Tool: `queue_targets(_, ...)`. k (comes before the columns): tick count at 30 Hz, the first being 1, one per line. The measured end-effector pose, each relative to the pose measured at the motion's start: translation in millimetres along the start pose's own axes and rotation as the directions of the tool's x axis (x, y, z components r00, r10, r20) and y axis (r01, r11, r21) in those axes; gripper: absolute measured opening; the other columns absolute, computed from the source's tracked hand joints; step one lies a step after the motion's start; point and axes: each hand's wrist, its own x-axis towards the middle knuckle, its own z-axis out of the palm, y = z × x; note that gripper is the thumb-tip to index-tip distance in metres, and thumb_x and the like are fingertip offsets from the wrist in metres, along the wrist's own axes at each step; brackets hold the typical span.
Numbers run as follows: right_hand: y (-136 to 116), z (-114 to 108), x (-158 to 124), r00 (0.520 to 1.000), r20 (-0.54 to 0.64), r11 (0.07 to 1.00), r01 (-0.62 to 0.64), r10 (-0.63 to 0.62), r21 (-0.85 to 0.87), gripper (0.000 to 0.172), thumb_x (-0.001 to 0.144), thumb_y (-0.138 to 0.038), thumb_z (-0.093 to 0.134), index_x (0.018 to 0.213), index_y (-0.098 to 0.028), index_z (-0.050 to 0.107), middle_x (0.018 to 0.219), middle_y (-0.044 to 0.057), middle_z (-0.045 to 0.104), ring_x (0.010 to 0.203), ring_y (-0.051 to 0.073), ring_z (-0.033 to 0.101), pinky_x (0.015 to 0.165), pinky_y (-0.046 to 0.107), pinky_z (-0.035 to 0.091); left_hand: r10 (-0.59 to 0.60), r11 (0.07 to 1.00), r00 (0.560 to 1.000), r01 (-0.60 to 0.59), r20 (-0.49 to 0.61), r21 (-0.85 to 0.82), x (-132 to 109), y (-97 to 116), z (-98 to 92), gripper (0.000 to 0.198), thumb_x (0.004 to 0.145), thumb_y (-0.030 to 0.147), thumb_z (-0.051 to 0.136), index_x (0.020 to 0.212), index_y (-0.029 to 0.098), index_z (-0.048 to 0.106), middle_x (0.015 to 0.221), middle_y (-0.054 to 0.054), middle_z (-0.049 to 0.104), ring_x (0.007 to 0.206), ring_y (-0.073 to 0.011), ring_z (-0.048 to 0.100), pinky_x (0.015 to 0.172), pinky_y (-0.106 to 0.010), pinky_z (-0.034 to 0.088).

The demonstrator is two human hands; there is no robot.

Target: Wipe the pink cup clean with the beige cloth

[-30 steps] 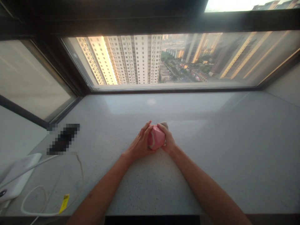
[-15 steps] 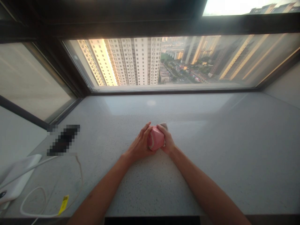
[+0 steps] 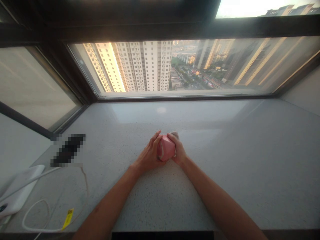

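Observation:
A small pink bundle (image 3: 166, 148) with a pale edge, perhaps folded cloth, sits between both my hands above the grey speckled windowsill (image 3: 225, 160). My left hand (image 3: 149, 153) presses against its left side with fingers curled up over the top. On the right side, my right hand (image 3: 178, 148) wraps round it, and a bit of grey material (image 3: 175, 134) pokes out above those fingers. Both forearms rest low over the sill.
A wide window (image 3: 175, 66) looks out on tall apartment blocks beyond the sill. At the far left lie a blurred dark object (image 3: 68, 150), a white device (image 3: 17, 193) and a looped white cable (image 3: 47, 216) with a yellow tag (image 3: 66, 213).

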Motion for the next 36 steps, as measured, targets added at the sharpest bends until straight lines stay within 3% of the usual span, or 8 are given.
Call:
queue_targets(14, 2.9, -0.8, -0.2, 0.999, -0.008, 0.999, 0.033, -0.034, -0.033, 0.048, 0.068, -0.060, 0.095, 0.080, -0.022, 0.069, 0.077, -0.001, 0.070, 0.064, 0.013, 0.059, 0.060, 0.025, 0.050, 0.016, 1.000, 1.000, -0.016, 0.005, -0.017, -1.4, -2.3, -0.7, 0.128, 0.076, 0.022, 0.093, 0.172, 0.027, 0.008, 0.177, -0.027, 0.020, 0.166, -0.0442, 0.029, 0.127, -0.070, 0.043)
queue_targets(24, 7.8, -0.2, -0.7, 0.985, -0.052, 0.985, 0.158, -0.162, -0.066, 0.048, 0.072, -0.059, 0.093, 0.081, -0.022, 0.064, 0.077, -0.002, 0.066, 0.064, 0.013, 0.055, 0.062, 0.025, 0.048, -0.017, 1.000, 1.000, 0.017, 0.021, 0.001, -0.7, -2.5, -2.3, 0.125, 0.073, 0.017, 0.092, 0.172, 0.029, 0.016, 0.179, -0.024, 0.023, 0.166, -0.0417, 0.030, 0.129, -0.068, 0.041)
queue_targets(27, 9.5, 1.8, -2.6, 0.970, -0.076, 0.969, 0.222, -0.230, -0.109, 0.050, 0.073, -0.062, 0.092, 0.081, -0.022, 0.062, 0.076, -0.003, 0.063, 0.064, 0.013, 0.053, 0.061, 0.025, 0.046, -0.043, 0.999, 0.999, 0.043, 0.017, -0.020, -0.3, -3.6, -2.8, 0.124, 0.070, 0.014, 0.093, 0.169, 0.030, 0.020, 0.178, -0.023, 0.027, 0.164, -0.0417, 0.034, 0.128, -0.068, 0.042)
queue_targets(32, 9.2, 9.0, -11.5, 0.915, -0.078, 0.901, 0.370, -0.395, -0.227, 0.053, 0.079, -0.065, 0.086, 0.077, -0.023, 0.054, 0.071, -0.006, 0.051, 0.062, 0.011, 0.042, 0.057, 0.024, 0.038, -0.051, 0.996, 0.997, 0.047, -0.061, -0.075, -1.0, -9.2, -0.7, 0.120, 0.066, 0.024, 0.100, 0.163, 0.032, 0.028, 0.172, -0.023, 0.037, 0.159, -0.0423, 0.043, 0.124, -0.067, 0.046)
queue_targets(36, 6.4, 14.4, -19.9, 0.894, -0.057, 0.863, 0.412, -0.445, -0.292, 0.052, 0.082, -0.068, 0.081, 0.077, -0.024, 0.054, 0.072, -0.005, 0.049, 0.064, 0.012, 0.042, 0.056, 0.025, 0.038, -0.020, 0.995, 0.993, 0.009, -0.113, -0.101, -1.3, -11.3, 0.6, 0.123, 0.063, 0.029, 0.103, 0.161, 0.031, 0.028, 0.167, -0.025, 0.041, 0.156, -0.0437, 0.046, 0.121, -0.066, 0.048)
